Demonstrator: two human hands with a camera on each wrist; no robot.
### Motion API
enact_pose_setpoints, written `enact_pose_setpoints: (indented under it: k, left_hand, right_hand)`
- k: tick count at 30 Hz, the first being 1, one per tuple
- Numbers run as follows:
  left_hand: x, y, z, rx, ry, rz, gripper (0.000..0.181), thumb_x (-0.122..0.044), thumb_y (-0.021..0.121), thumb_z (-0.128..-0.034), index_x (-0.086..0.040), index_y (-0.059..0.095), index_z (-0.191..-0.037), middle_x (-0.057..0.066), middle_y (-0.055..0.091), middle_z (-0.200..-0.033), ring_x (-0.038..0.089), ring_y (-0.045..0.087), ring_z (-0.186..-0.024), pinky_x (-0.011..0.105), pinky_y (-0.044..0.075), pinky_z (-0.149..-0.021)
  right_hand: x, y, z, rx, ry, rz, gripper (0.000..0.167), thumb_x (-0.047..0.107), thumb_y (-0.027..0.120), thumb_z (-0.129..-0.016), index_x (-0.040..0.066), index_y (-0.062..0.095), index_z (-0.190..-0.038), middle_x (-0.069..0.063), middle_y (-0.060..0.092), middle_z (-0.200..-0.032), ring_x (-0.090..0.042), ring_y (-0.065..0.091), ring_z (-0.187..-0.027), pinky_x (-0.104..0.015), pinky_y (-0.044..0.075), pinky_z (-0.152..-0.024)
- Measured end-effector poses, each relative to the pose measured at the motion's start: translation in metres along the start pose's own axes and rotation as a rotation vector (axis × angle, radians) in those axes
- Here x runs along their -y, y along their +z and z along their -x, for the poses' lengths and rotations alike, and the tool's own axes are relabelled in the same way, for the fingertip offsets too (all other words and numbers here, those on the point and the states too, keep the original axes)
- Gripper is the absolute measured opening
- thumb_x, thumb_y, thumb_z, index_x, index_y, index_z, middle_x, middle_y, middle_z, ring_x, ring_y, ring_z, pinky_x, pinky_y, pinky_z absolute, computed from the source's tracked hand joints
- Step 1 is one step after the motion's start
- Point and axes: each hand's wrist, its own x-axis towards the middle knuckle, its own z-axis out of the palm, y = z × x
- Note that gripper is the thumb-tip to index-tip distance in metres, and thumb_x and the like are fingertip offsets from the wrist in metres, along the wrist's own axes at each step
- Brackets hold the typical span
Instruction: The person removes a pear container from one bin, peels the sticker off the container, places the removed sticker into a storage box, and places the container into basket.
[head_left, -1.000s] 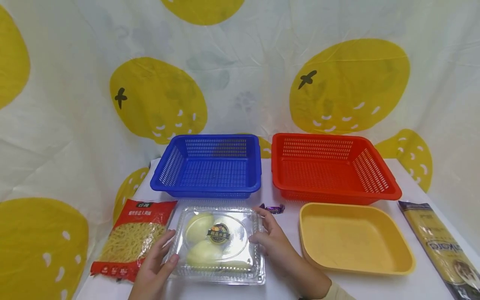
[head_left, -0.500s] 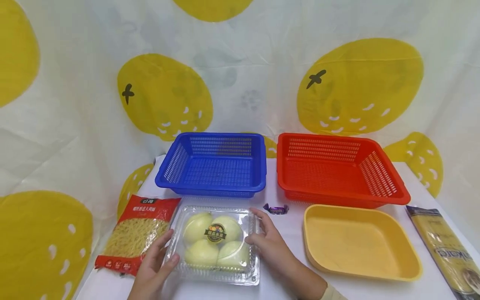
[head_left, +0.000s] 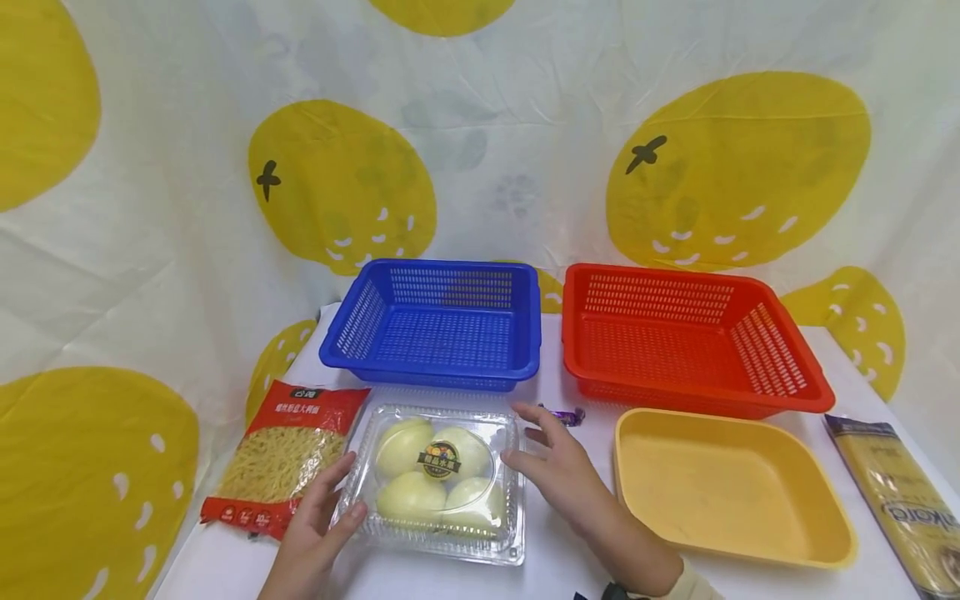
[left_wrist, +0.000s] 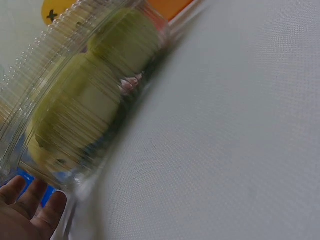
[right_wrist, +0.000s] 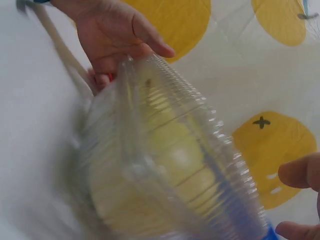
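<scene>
A clear plastic fruit box (head_left: 480, 546) with a round dark label stands on the white table in the head view. Several large pale yellow-green fruits (head_left: 411, 497) show through its lid. My left hand (head_left: 311, 521) is at the box's left side, its fingers loosely extended and the thumb over the near left edge. On the other side my right hand (head_left: 562, 462) hovers at the right edge, thumb and forefinger spread. In the right wrist view the right fingers (right_wrist: 302, 172) stand apart from the box. The box hides part of the left hand there.
Behind the box are a blue basket (head_left: 431, 379) and a red basket (head_left: 690, 400). A yellow tray (head_left: 735, 492) stands to the right, a pasta bag (head_left: 288, 458) to the left. A purple-wrapped candy (head_left: 566, 416) lies behind the right hand; a golden packet (head_left: 892, 492) lies far right.
The fruit box has shifted slightly left relative to the baskets. My right hand has come away from its right edge, while my left hand stays beside it. The head view has turned a little.
</scene>
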Motion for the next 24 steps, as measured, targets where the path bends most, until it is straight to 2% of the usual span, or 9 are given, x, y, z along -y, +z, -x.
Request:
enact_pose_setpoints:
  k: [2,7,9,13,18,21,24]
  left_hand:
    - [-0.001,0.0,0.0,0.001,-0.011,-0.006,0.064,-0.03,0.071,-0.1044,-0.024,0.041,-0.161,0.011,0.033,-0.17,0.051,0.031,-0.154,0.062,0.047,-0.111]
    - [-0.003,0.0,-0.001,-0.009,-0.069,-0.035,0.068,-0.039,0.073,-0.1021,-0.027,0.04,-0.16,0.01,0.031,-0.172,0.05,0.027,-0.156,0.063,0.048,-0.11]
    - [-0.004,0.001,-0.001,-0.014,-0.082,-0.044,0.07,-0.042,0.074,-0.1013,-0.027,0.039,-0.161,0.01,0.03,-0.172,0.051,0.027,-0.156,0.064,0.048,-0.109]
    - [-0.004,0.002,0.0,-0.019,-0.076,-0.035,0.071,-0.041,0.075,-0.1009,-0.027,0.04,-0.161,0.008,0.03,-0.172,0.051,0.026,-0.156,0.065,0.046,-0.111]
    - [-0.003,0.002,0.002,-0.005,-0.037,0.003,0.069,-0.032,0.074,-0.1023,-0.025,0.04,-0.161,0.009,0.03,-0.171,0.052,0.025,-0.156,0.063,0.046,-0.111]
    - [-0.003,0.001,0.003,0.0,-0.036,0.011,0.068,-0.032,0.074,-0.1026,-0.025,0.04,-0.161,0.008,0.03,-0.171,0.052,0.025,-0.156,0.062,0.048,-0.109]
    - [-0.003,0.002,0.002,-0.003,-0.044,0.013,0.069,-0.033,0.074,-0.1022,-0.026,0.04,-0.161,0.007,0.03,-0.171,0.052,0.024,-0.156,0.062,0.048,-0.109]
  right_hand:
    - [0.009,-0.002,-0.002,-0.015,-0.047,0.108,0.062,0.018,0.08,-0.092,0.013,0.059,-0.15,-0.007,0.058,-0.152,-0.036,0.055,-0.138,-0.059,0.05,-0.11]
    - [0.032,0.001,-0.006,0.024,-0.254,0.41,0.047,0.023,0.081,-0.091,0.013,0.07,-0.136,-0.002,0.068,-0.135,-0.028,0.06,-0.128,-0.057,0.052,-0.106]
    - [0.041,0.004,-0.008,0.06,-0.348,0.551,0.04,0.024,0.08,-0.091,0.014,0.074,-0.129,-0.001,0.071,-0.128,-0.028,0.063,-0.125,-0.055,0.053,-0.103]
    - [0.058,0.014,-0.013,0.173,-0.48,0.831,0.035,0.027,0.079,-0.091,0.013,0.077,-0.123,-0.002,0.072,-0.115,-0.026,0.066,-0.115,-0.047,0.056,-0.098]
    - [0.074,0.03,-0.02,0.341,-0.557,1.117,0.036,0.036,0.078,-0.092,0.013,0.078,-0.12,0.001,0.068,-0.102,-0.018,0.063,-0.096,-0.035,0.055,-0.084]
    - [0.08,0.04,-0.024,0.406,-0.56,1.221,0.035,0.04,0.076,-0.093,0.016,0.077,-0.118,0.004,0.06,-0.094,-0.013,0.055,-0.085,-0.029,0.049,-0.073]
    - [0.082,0.046,-0.026,0.442,-0.552,1.279,0.033,0.04,0.076,-0.093,0.018,0.077,-0.118,0.005,0.058,-0.093,-0.012,0.05,-0.082,-0.028,0.046,-0.071]
